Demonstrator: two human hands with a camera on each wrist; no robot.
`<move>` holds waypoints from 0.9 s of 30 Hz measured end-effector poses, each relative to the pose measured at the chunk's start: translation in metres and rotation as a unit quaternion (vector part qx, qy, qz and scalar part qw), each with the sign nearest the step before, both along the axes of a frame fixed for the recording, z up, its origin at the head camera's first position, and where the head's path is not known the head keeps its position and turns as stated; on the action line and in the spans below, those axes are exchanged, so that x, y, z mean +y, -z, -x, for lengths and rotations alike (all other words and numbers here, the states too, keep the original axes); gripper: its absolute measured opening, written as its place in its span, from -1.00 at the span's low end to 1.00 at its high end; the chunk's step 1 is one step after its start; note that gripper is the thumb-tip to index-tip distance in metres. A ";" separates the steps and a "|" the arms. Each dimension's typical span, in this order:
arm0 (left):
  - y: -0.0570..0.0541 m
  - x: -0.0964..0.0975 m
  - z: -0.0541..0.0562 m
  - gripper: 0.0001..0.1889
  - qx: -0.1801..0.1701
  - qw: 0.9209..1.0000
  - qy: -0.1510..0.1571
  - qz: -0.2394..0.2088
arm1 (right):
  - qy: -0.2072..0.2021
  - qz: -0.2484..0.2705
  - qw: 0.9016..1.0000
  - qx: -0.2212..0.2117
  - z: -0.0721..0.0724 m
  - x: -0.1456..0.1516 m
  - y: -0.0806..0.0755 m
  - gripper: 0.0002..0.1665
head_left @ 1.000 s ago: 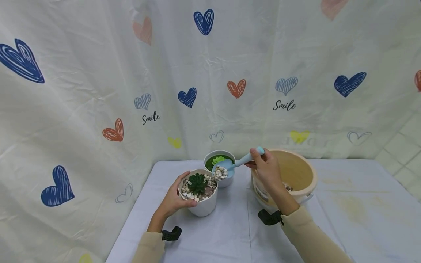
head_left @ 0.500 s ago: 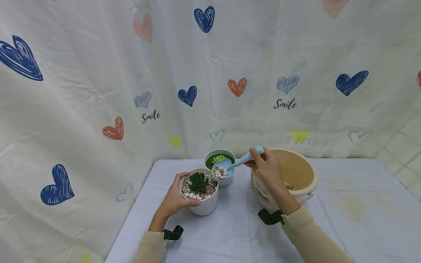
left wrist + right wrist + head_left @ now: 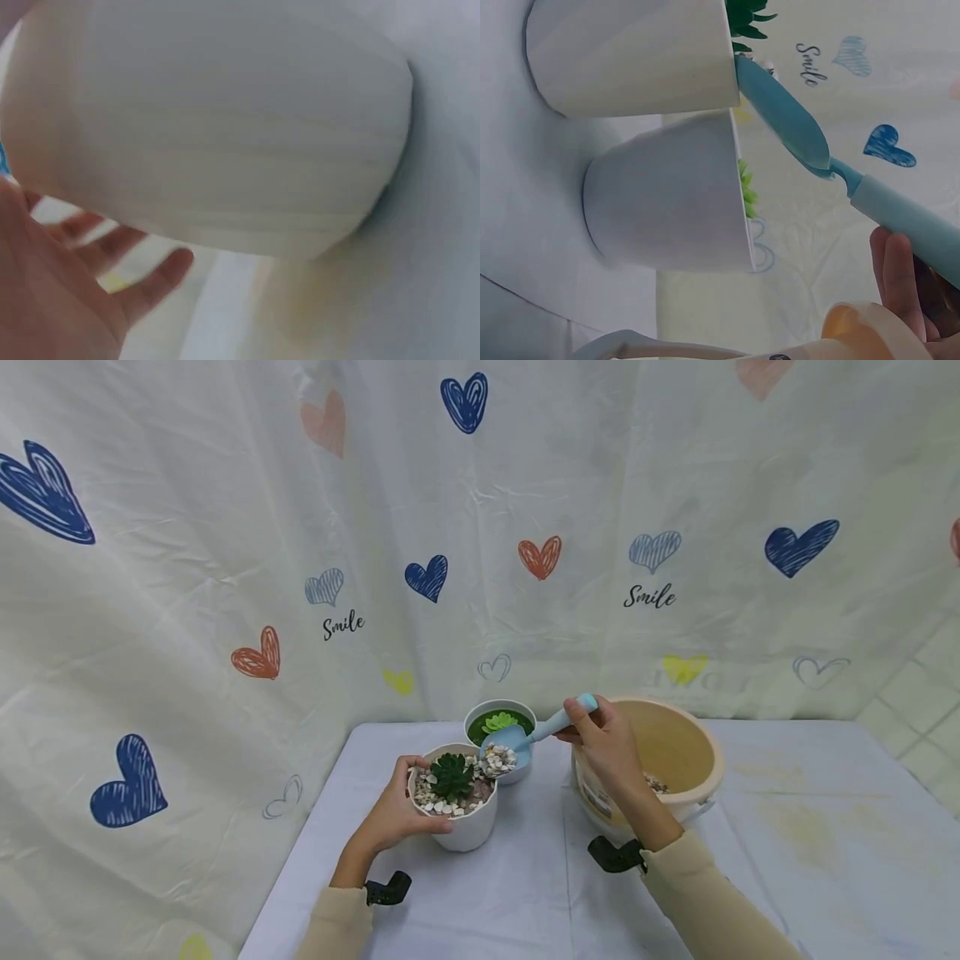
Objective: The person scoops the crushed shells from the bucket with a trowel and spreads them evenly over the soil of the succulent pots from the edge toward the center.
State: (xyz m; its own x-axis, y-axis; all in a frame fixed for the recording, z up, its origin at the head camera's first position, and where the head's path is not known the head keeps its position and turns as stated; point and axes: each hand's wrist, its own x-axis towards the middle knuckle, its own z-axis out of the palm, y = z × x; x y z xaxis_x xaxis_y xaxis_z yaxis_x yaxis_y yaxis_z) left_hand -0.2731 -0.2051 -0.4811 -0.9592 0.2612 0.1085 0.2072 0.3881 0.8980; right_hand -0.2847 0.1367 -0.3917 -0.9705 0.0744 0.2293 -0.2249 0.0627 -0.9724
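My left hand [image 3: 395, 812] holds a white flowerpot [image 3: 472, 833] at the rim, thumb at the front and fingers round the far left side. In it stands a dark green succulent [image 3: 452, 777] among pale pebbles. My right hand [image 3: 606, 747] grips the handle of a light blue trowel [image 3: 551, 727]. The scoop carries a heap of pebbles [image 3: 498, 761], its tip at the right rim of the pot. In the right wrist view, the underside of the trowel [image 3: 784, 120] slopes down to that rim. The left wrist view is mostly filled by the pot wall [image 3: 225, 135].
A second white pot [image 3: 516, 774] with a light green succulent [image 3: 500, 722] stands just behind the first. To the right, below my right hand, is a cream bucket [image 3: 708, 789] with some pebbles at the bottom. A white cloth [image 3: 517, 902] covers the table; a heart-print curtain [image 3: 570, 485] hangs behind.
The trowel has shifted slightly left, and its pebbles now sit closer to the tip, against the pot's rim. The left hand stays on the pot.
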 end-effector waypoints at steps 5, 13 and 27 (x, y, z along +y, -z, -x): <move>0.014 -0.008 0.007 0.08 -0.004 0.991 0.080 -0.109 | -0.001 0.000 1.000 0.006 -0.001 -0.001 0.000 -0.52; 0.020 -0.004 0.008 0.08 0.004 0.990 0.072 -0.125 | -0.006 0.002 1.000 0.010 -0.001 -0.001 -0.001 -0.46; 0.015 0.004 0.003 0.06 0.033 0.999 -0.019 -0.038 | -0.014 0.003 1.000 0.028 -0.001 -0.002 0.001 -0.53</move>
